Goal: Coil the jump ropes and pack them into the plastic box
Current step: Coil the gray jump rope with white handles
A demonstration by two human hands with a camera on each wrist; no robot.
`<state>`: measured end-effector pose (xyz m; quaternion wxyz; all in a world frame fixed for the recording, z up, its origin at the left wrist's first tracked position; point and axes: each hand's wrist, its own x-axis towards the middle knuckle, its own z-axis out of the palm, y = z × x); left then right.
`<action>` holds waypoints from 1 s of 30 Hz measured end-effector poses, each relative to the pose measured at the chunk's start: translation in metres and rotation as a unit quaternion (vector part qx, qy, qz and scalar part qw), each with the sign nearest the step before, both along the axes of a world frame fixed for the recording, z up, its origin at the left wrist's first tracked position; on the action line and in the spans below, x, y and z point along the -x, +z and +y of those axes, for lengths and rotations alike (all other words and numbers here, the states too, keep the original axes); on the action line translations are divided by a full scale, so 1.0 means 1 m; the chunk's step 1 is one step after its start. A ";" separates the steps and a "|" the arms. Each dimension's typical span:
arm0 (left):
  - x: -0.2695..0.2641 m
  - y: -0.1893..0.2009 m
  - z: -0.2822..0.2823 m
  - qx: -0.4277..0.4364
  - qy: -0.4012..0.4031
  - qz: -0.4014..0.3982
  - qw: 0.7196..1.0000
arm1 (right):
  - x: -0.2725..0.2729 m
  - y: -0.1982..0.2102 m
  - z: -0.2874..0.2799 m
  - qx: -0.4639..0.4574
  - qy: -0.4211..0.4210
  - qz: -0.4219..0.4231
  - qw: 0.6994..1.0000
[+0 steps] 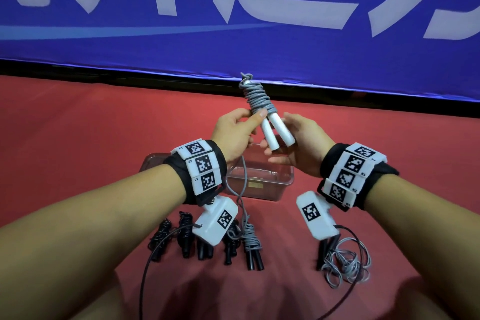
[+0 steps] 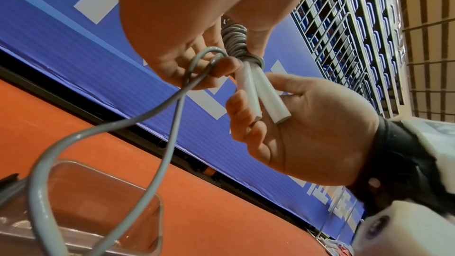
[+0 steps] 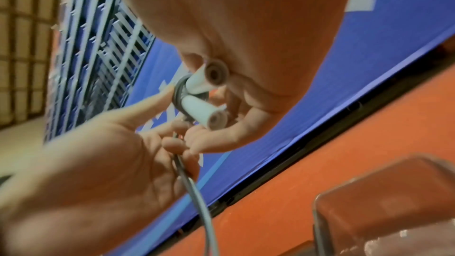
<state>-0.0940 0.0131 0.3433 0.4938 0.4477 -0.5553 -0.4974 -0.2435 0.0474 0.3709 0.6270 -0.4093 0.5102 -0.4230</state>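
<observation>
The left hand [image 1: 233, 135] pinched the coiled grey rope [image 1: 255, 99] above the box [image 1: 262, 184]; the right hand's [image 1: 298, 148] grip curled around its white handles [image 1: 276, 132]. Other ropes [image 1: 205, 239] lay on the surface [image 1: 78, 138].

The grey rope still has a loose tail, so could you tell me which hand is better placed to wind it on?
The left hand: it already pinches the loose tail, while the right hand steadies the white handles.
</observation>
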 end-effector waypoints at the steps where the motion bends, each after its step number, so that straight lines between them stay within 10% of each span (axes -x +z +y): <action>1: -0.001 0.000 0.000 -0.004 -0.006 0.005 1.000 | 0.001 0.001 0.001 -0.002 0.010 -0.003 1.000; 14: -0.009 0.003 -0.002 -0.040 -0.040 0.005 0.998 | 0.003 -0.002 0.001 -0.004 0.034 -0.014 0.999; 30: -0.005 0.001 -0.003 -0.075 0.006 -0.022 0.997 | -0.005 -0.016 -0.009 0.126 -0.068 0.192 0.971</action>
